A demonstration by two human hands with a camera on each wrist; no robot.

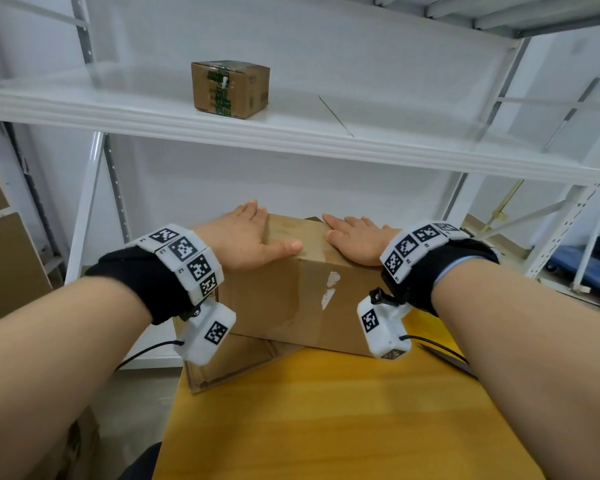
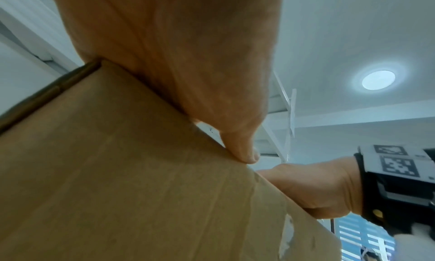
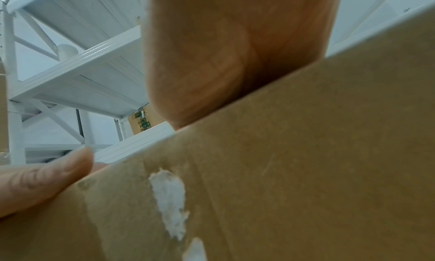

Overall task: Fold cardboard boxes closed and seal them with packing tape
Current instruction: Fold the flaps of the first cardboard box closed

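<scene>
A brown cardboard box stands at the far end of the yellow table, its top flaps folded down. My left hand lies flat on the left half of the top, thumb stretched along the front edge. My right hand lies flat on the right half, fingers straight. Both palms press the flaps. The front face shows torn white patches where old tape came off. In the right wrist view my right palm sits over the box's top edge. No tape roll is in view.
A white metal shelf crosses above the box; a smaller taped carton sits on it. A flattened cardboard piece lies under the box's left corner. More cardboard leans at the left. A blue trolley stands at the right.
</scene>
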